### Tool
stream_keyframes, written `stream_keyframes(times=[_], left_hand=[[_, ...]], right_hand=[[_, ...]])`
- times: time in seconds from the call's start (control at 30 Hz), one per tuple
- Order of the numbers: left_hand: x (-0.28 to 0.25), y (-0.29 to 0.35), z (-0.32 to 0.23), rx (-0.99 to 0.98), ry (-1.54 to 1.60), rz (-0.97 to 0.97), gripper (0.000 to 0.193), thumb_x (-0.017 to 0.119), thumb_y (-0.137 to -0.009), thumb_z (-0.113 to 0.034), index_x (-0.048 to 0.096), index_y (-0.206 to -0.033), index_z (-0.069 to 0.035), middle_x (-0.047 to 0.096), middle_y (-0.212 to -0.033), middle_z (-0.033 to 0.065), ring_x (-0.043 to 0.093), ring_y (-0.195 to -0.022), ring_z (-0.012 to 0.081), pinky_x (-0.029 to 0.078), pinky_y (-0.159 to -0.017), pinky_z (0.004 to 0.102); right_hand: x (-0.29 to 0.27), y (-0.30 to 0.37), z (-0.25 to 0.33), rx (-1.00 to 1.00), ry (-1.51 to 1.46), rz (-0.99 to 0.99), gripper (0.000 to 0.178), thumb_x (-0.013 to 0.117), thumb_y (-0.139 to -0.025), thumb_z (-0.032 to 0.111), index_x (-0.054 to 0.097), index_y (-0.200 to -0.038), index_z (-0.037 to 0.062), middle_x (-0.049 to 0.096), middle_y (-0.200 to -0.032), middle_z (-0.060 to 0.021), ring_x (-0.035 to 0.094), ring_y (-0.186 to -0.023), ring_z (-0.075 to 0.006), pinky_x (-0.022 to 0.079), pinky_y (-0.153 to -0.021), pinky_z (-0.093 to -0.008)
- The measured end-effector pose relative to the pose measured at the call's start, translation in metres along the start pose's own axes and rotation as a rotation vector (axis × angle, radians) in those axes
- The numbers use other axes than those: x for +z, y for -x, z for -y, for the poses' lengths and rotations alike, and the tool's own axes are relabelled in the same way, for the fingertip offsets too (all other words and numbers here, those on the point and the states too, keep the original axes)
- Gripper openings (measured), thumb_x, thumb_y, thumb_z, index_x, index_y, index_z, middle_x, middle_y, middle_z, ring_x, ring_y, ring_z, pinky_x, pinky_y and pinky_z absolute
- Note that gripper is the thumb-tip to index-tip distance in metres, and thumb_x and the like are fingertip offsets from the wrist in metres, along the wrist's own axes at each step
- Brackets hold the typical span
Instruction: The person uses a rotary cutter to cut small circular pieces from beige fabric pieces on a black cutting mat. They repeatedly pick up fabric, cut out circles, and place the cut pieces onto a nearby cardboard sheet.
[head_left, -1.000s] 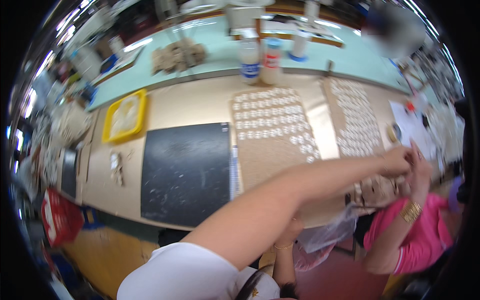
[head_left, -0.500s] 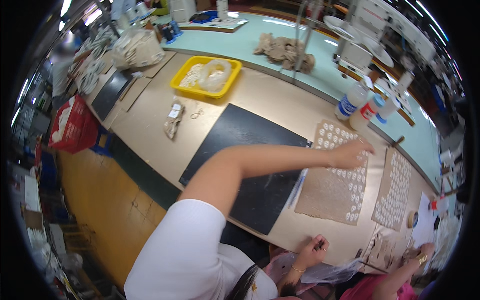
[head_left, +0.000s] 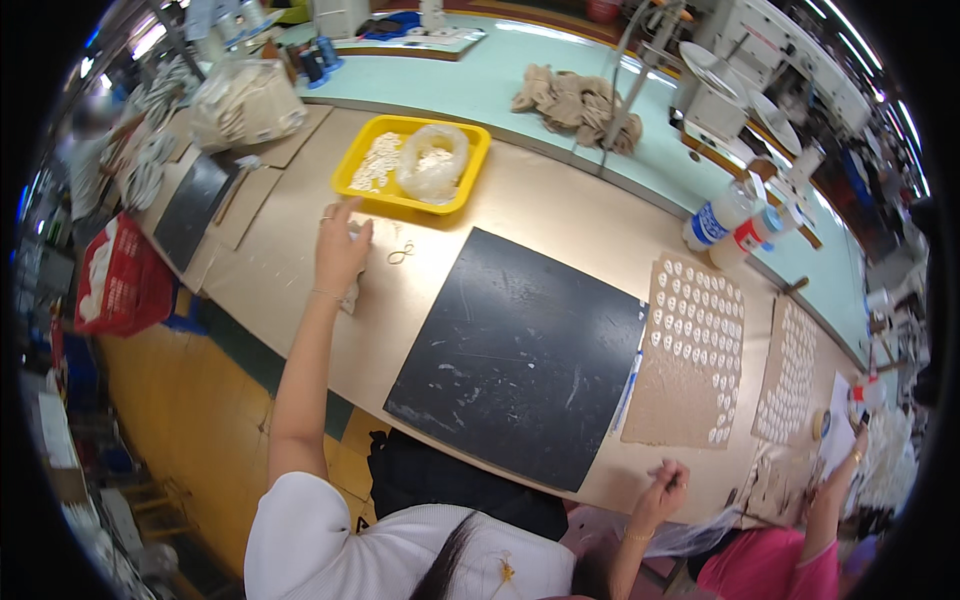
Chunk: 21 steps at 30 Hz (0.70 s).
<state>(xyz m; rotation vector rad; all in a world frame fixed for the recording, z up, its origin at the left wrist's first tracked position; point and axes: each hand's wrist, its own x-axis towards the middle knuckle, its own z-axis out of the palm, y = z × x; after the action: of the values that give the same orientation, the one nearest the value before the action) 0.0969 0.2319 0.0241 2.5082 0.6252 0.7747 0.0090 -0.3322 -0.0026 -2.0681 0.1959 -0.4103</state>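
My left hand [head_left: 343, 250] reaches over a small beige fabric bundle [head_left: 351, 294], its thumb and index finger apart. The hand hides most of the bundle, which lies on the table just below the yellow tray [head_left: 352, 192]. Close to the table's near edge, my right hand [head_left: 668, 490] is held with curled fingers; whatever they hold, if anything, cannot be made out. Beyond it lies a brown sheet [head_left: 680, 400] bearing rows of small white oval pieces [head_left: 698, 310], its lower left part bare. A large black board [head_left: 520, 350] lies between my hands.
White pieces and a clear plastic bag [head_left: 432, 170] sit in the tray. A thin cord loop [head_left: 402, 252] lies beside the bundle. Two bottles [head_left: 725, 215] stand at the back right, near a second sheet [head_left: 785, 370]. A co-worker in pink [head_left: 775, 570] is at the right.
My left hand has swung from the brown sheet on the right, across the black board, to the beige bundle on the left. My right hand stays near the table edge.
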Motion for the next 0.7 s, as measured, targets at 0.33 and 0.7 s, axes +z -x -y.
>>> stream_keyframes(times=[0.33,0.7], left_hand=[[0.001,-0.024,-0.003,-0.058,-0.075,0.159,0.047,0.074,-0.088,-0.025,0.061,-0.124,0.002,0.058,-0.124,0.0217,0.056,-0.116,0.0394,0.045,-0.102,0.0443],[0.193,-0.206,-0.146,0.1,0.379,0.334,0.04,0.07,-0.086,-0.03,0.073,-0.109,0.002,0.063,-0.118,0.0248,0.058,-0.116,0.0407,0.046,-0.103,0.0445]], right_hand=[[0.099,0.004,0.097,-0.174,-0.096,0.609,0.015,0.063,-0.099,0.011,0.07,-0.092,-0.0012,0.071,-0.077,-0.0106,0.07,-0.069,-0.018,0.053,-0.065,-0.0284],[0.162,-0.011,0.088,-0.242,-0.075,0.655,0.011,0.074,-0.09,0.015,0.071,-0.088,0.0054,0.07,-0.076,-0.0117,0.069,-0.062,-0.0258,0.053,-0.057,-0.0319]])
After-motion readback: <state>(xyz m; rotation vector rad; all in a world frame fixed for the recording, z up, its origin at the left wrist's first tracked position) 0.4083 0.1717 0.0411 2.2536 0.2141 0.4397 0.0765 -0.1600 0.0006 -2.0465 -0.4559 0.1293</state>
